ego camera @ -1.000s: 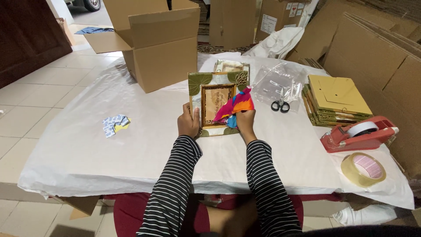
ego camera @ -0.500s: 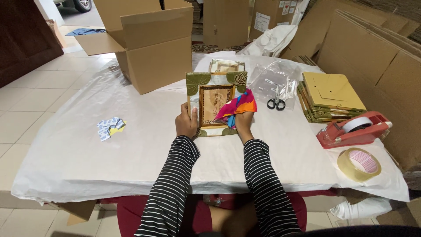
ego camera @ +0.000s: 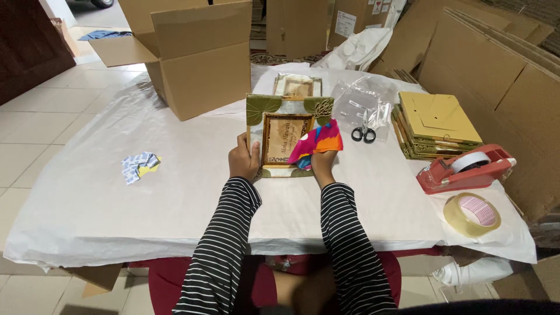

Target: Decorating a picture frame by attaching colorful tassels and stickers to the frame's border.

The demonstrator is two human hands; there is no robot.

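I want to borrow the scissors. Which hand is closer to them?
Right. The right hand holds the colourful cloth against the picture frame, just left of the scissors. The left hand grips the frame's far edge, farther away.

You hold a frame [ego camera: 284,137] tilted up off the bench, its lower edge near the white sheet. It is green with leaf patterns, a gold inner border round a tan panel. A bright multicoloured cloth [ego camera: 318,143] lies against its right side.

A framed picture [ego camera: 284,137] stands at the centre of the surface [ego camera: 175,192]; open box [ego camera: 195,55] behind-left; scissors [ego camera: 364,133], folded cartons [ego camera: 437,122], tape dispenser [ego camera: 466,168] right.
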